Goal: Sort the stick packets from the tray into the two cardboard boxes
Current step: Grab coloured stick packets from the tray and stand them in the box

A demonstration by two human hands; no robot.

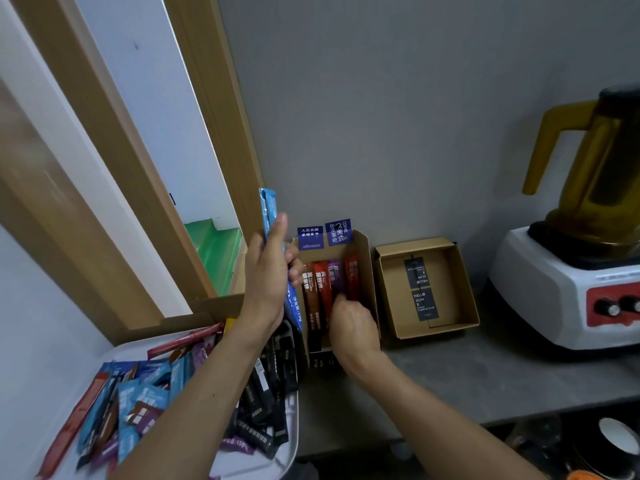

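Note:
My left hand [268,271] holds a blue stick packet [268,213] upright, just left of the near cardboard box [367,271]. That box holds brown, red and purple stick packets [320,289] standing side by side. My right hand [351,323] reaches into this box, its fingers closed at the red packet [352,275] on the right side. A second cardboard box [460,289] stands to the right with two black packets [420,289] lying flat in it. The white tray [291,445] at lower left carries a pile of blue, red, purple and black packets [145,403].
A white blender base [554,299] with a yellow jug [595,161] stands at the right on the grey counter [467,382]. A wooden door frame [121,161] runs along the left. Dishes [616,441] sit below the counter edge at lower right.

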